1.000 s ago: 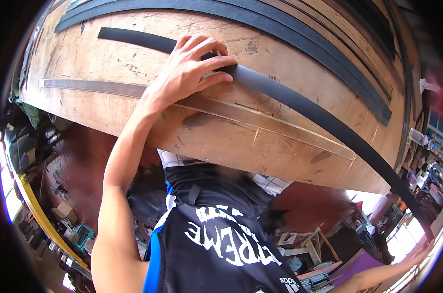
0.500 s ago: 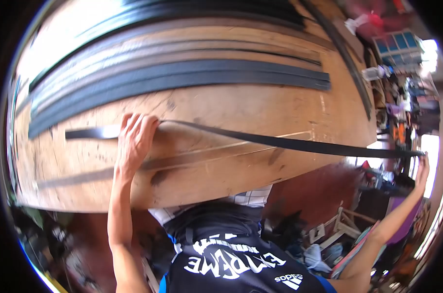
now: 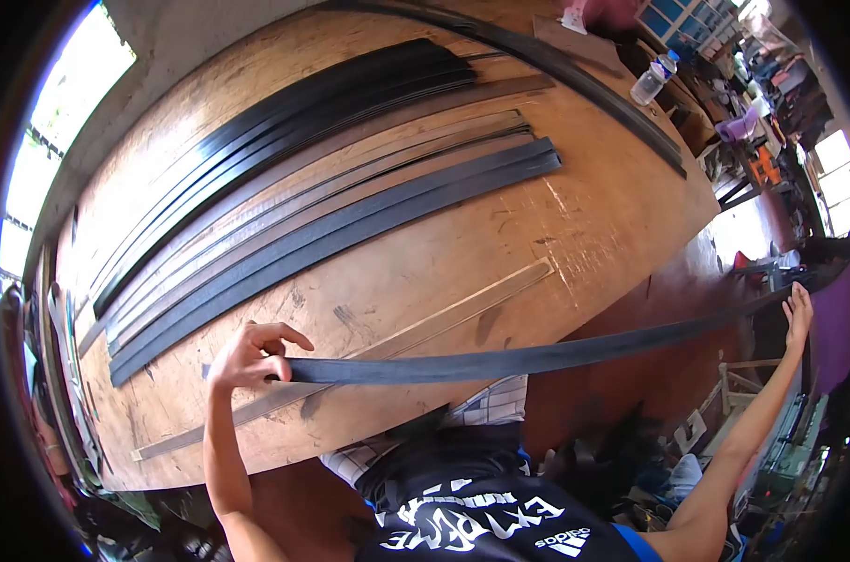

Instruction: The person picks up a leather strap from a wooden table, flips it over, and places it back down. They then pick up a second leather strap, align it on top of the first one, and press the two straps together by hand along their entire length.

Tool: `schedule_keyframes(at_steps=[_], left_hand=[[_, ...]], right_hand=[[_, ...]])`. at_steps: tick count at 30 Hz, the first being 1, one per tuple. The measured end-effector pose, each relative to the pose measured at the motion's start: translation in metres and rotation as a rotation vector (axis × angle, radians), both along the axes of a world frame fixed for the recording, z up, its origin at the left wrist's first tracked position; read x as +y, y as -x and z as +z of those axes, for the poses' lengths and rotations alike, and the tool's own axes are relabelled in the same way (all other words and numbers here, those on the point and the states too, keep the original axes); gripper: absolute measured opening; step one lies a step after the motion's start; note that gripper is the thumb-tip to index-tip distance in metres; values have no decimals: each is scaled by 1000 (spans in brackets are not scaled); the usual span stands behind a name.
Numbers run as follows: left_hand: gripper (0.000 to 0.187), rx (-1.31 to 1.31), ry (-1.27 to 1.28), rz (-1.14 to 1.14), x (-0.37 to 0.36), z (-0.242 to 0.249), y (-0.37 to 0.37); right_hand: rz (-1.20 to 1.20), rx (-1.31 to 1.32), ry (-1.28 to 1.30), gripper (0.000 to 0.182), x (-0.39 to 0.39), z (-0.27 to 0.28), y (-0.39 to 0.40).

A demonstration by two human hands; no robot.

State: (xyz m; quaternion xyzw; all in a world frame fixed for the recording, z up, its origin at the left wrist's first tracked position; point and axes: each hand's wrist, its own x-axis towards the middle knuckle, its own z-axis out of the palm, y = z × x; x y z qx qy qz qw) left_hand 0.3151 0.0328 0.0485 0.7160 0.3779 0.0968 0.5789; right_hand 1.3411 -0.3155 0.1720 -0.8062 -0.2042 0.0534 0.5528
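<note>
One long dark strip (image 3: 500,362) stretches between my hands, over the table's near edge and out past it to the right. My left hand (image 3: 256,356) grips the strip near its left end, thumb against it and forefinger raised and curled. At the far right my right hand (image 3: 798,317) has hold of the other end, fingers pointing up. A thin brown strip or marked band (image 3: 425,326) lies on the wooden table (image 3: 612,225), partly under the held strip. Beyond it lie blue-black strips (image 3: 350,239), brown strips (image 3: 350,170) and a stack of black strips (image 3: 294,117).
A long dark strip (image 3: 593,91) curves along the table's far right edge. Near it stands a plastic bottle (image 3: 652,80). A wooden frame (image 3: 725,384) and cluttered items are on the floor at right. A window (image 3: 79,84) is at upper left.
The view has turned and shifted. The held strip has come nearer my body and hangs straighter, with its broad face showing. My left hand has turned from palm-down on the strip to a thumb grip.
</note>
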Motion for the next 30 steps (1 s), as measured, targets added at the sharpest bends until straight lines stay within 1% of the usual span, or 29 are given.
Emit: schedule_keyframes(at_steps=[1,2,4,5,6,8,9,10,12,13,14,15,16,17,18,19,20,21,22,23,24,25,26,27,28,29,30], left_hand=[[64,-59,66,-52,7,17,-3],[71,-98,53,-60,11,20,1],[72,-43,-83,-205,24,47,0],[70,-113,-272,-286,30,45,0],[65,-87,-301,-274,28,59,-9],[57,-49,-489,-338,30,78,-30],[44,42,-495,-304,27,89,-41],[44,46,-494,-310,27,94,-54],[29,198,-991,-319,28,99,-85],[16,238,-1116,-238,23,99,-105],[22,343,-1221,-289,27,100,-116],[29,339,-1342,-355,36,97,-126],[37,334,-1463,-419,46,94,-135],[44,351,-1512,-454,59,90,-142],[51,368,-1560,-489,74,84,-146],[54,380,-1615,-514,90,78,-149],[60,362,-1617,-520,110,77,-156],[61,397,-1697,-545,134,72,-157],[63,433,-1776,-570,161,68,-159],[51,402,-1881,-557,192,66,-162],[47,400,-1863,-519,224,71,-167],[38,410,-1899,-461,260,76,-170],[35,481,-2020,-449,309,81,-167],[41,557,-2015,-406,341,103,-180],[47,727,-2006,-313,399,116,-178],[53,907,-1989,-230,457,128,-176],[57,1174,-2256,-166,526,146,-177]], right_hand=[[-101,-70,3,41,-4,-1,32],[-136,-78,32,41,-12,-4,22],[-201,-85,118,41,-59,-10,-26],[-239,-86,165,40,-83,-13,-43],[-277,-87,216,40,-107,-16,-61],[-355,-87,332,40,-154,-20,-89],[-393,-81,392,40,-174,-21,-98],[-435,-77,449,40,-191,-20,-105],[-501,-84,546,40,-220,-17,-113],[-521,-117,557,41,-229,-15,-117],[-536,-194,565,41,-236,-14,-122],[-552,-271,575,41,-243,-13,-128],[-576,-430,589,42,-250,-13,-136],[-591,-677,619,49,-271,-21,-174],[-593,-677,621,49,-264,-17,-176],[-588,-577,619,50,-253,-8,-175],[-582,-475,618,52,-239,-2,-173],[-561,-544,553,49,-223,-3,-173],[-560,-542,552,49,-212,-3,-186],[-518,-500,508,47,-199,-4,-198],[-477,-458,462,45,-187,-5,-211],[-488,-288,421,45,-165,-2,-219],[-487,-287,416,45,-135,-10,-224],[-403,-247,187,50,-98,-19,-226],[-315,-207,-42,56,-57,-24,-225],[-186,-124,-79,56,-11,-24,-228],[-57,-41,-112,57,40,-20,-227]])
